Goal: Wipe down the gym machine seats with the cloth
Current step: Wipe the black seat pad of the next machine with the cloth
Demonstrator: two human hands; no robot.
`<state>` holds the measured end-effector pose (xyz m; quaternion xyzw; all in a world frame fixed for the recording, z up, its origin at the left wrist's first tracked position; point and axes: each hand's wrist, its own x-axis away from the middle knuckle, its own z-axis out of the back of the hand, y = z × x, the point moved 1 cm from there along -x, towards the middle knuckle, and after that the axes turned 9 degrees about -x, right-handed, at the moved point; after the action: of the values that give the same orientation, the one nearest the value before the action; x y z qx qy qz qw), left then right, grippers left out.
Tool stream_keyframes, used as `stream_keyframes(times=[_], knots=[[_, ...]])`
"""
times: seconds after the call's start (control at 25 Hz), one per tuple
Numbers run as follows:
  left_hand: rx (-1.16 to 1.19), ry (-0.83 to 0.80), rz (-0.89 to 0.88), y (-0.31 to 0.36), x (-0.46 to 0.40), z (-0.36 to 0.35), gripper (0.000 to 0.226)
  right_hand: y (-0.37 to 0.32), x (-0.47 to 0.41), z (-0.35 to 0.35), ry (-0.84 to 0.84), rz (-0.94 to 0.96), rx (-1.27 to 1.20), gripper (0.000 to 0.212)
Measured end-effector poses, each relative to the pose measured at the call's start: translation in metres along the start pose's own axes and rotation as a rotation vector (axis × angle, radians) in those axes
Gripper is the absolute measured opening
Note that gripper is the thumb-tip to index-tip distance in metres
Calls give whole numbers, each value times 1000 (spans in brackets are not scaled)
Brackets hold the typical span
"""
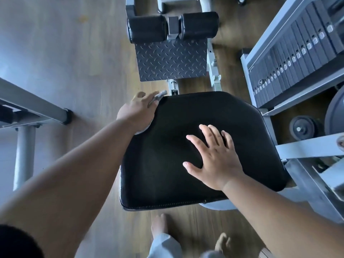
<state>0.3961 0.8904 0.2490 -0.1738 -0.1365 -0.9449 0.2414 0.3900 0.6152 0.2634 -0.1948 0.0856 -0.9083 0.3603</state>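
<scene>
Head view, left hand [136,110] gripping cloth [160,94] at seat [167,164] corner, right hand [214,158] spread flat on it

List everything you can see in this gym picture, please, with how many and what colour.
seat: one, black, centre
cloth: one, grey, at seat's far-left corner
roller pads: two, black, top
footplate: one, dark grey, beyond seat
weight stack: one, grey, right
floor: wooden, brown
bare feet: two, bottom
left hand: holds cloth at seat edge
right hand: flat on seat, fingers spread
</scene>
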Motion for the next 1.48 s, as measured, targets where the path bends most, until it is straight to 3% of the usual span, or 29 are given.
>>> stream_keyframes(times=[0.16,0.36,0.52,0.6,0.68,0.76,0.84,0.88,1.0,1.12,1.32,1.4,1.48], knots=[[-120,139,-15,-3,68,-19,50,0,0,-1,-5,3,-10,88],[-172,128,33,24,154,-55,54,2,-1,1,4,21,-39,86],[-37,134,207,69,141,-50,56,12,4,1,199,63,-522,71],[207,203,25,115,134,-44,63,23,3,7,287,-17,-929,62],[561,162,-211,149,137,-38,61,32,5,11,344,-99,-1097,53],[565,238,-203,134,133,-32,62,30,13,10,376,-79,-694,51],[135,382,34,85,121,-32,60,18,20,1,260,7,-233,60],[-36,340,148,59,116,-33,61,13,15,-1,174,16,-115,64],[-138,118,214,12,107,-42,72,15,-42,7,110,-128,-69,60],[-95,182,169,15,104,-46,76,2,-112,15,166,-76,13,53],[-77,223,200,11,102,-46,83,-70,-191,14,-151,256,-75,50],[-61,221,216,11,101,-46,87,-58,-187,17,-135,293,-53,48],[-56,211,225,11,99,-46,88,-12,-169,20,-15,209,-40,51]])
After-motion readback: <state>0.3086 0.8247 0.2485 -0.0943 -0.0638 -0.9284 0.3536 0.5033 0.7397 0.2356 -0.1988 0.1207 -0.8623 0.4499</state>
